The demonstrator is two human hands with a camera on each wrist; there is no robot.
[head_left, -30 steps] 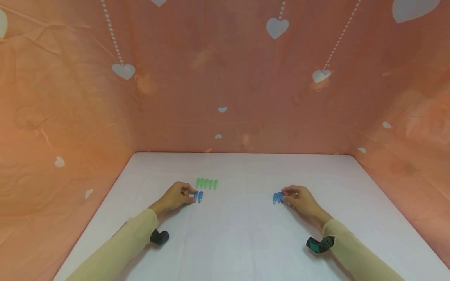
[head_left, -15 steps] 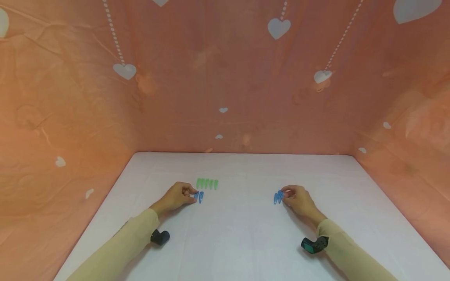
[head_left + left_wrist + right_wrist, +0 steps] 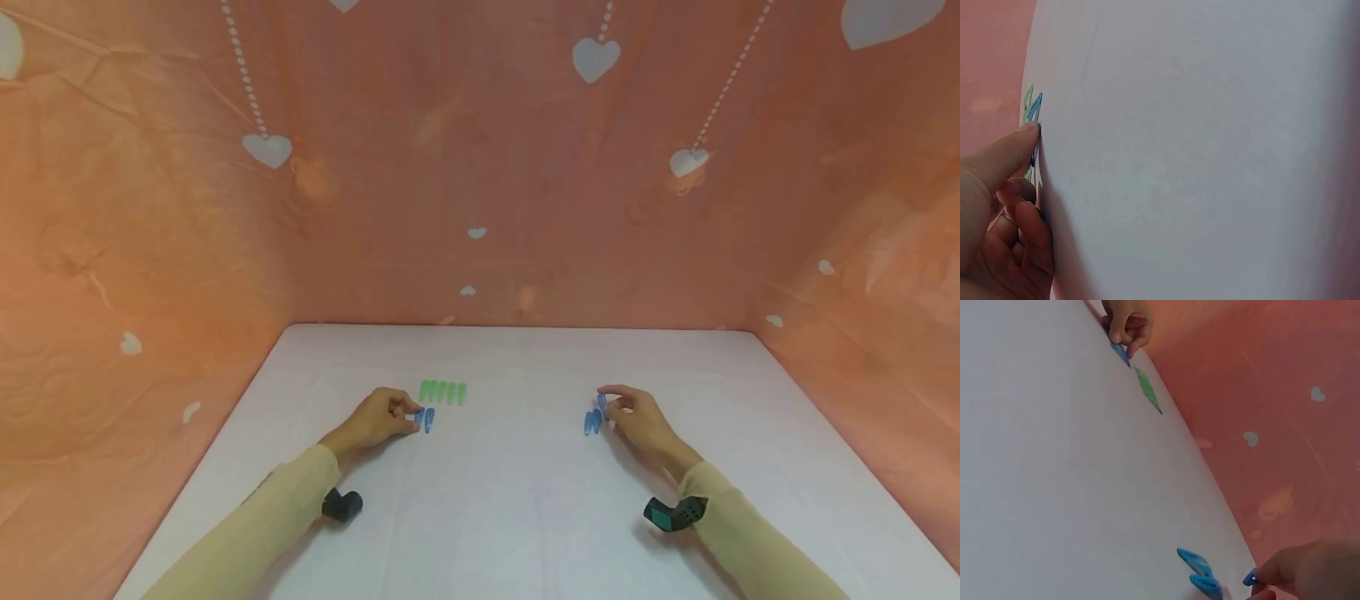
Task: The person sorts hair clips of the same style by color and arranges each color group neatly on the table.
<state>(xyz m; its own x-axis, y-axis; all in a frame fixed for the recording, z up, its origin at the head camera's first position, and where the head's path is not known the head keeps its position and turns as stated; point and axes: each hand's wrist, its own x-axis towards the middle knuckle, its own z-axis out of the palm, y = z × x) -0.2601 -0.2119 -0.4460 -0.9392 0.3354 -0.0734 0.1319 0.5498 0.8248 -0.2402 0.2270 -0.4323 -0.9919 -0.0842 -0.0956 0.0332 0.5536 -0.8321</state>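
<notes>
My left hand [image 3: 378, 418] pinches a blue snap hair clip [image 3: 419, 416] by its ends on the white table; in the left wrist view the thumb [image 3: 1013, 147] partly hides it. Just right of it lies another blue clip [image 3: 430, 420]. A row of several green hair clips [image 3: 442, 391] lies behind these. Over on the right, my right hand [image 3: 643, 423] holds a blue hair clip [image 3: 602, 402] between thumb and forefinger, slightly raised. Two more blue clips [image 3: 1195, 561] lie close together beside that hand; whether others hide under the fingers I cannot tell.
The white tabletop [image 3: 487, 500] stretches between and in front of both hands. Orange cloth [image 3: 375, 250] with pale hearts hangs behind the table and along both sides. A dark wrist device [image 3: 342, 506] sits at the left cuff, another device [image 3: 675, 514] at the right.
My right hand has drawn one blue hair clip off the small group and raised it slightly, up and away from the others. The left hand keeps its place on its clip.
</notes>
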